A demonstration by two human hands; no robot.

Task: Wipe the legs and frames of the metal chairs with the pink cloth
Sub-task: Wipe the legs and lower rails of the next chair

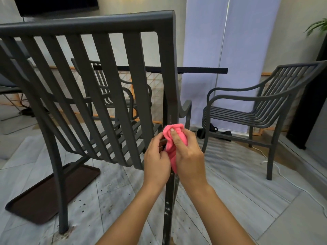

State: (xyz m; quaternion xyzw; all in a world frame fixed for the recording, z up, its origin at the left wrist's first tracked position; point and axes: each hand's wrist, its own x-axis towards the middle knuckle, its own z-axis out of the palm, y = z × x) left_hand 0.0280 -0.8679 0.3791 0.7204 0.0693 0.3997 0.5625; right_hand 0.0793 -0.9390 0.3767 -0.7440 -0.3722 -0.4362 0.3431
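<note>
Two hands: both working at the near chair's rear leg (170,195).
Right hand (188,152): gripping the bunched pink cloth (174,138), pressing it onto the leg.
Left hand (155,156): fingers curling around the same leg, just beside the cloth.
Near chair (99,71): tilting, dark slatted metal.
Further chair (256,110): standing upright at right.

Matt dark-grey painted metal chair (99,71), its rear leg (169,206) showing chipped, scuffed paint; soft pink cloth (172,137) looking fleecy; floor (230,200) showing pale, speckled stone tiles.
</note>
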